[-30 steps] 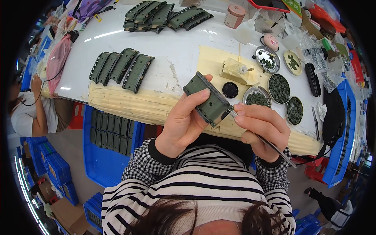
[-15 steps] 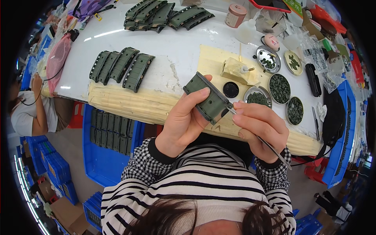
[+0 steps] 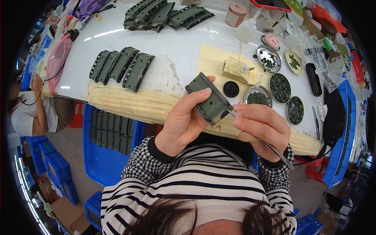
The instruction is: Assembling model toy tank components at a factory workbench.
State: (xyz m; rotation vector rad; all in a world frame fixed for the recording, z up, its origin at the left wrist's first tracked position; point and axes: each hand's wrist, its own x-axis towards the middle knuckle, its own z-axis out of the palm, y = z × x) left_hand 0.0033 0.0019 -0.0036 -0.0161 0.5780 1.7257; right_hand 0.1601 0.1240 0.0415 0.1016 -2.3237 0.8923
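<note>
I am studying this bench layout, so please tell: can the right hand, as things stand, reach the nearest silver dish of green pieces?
Probably yes: the right hand is just beside the silver dish and nothing visible blocks the way, though it holds metal tweezers.

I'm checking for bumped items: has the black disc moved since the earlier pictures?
No; the black disc shows no visible shift either way against the yellowish block.

A pink mesh bag (image 3: 58, 62) is seen at the left end of the bench (image 3: 176, 43); a pink tin (image 3: 236, 16) is set farther right; blue crates (image 3: 53, 168) are stacked.
</note>
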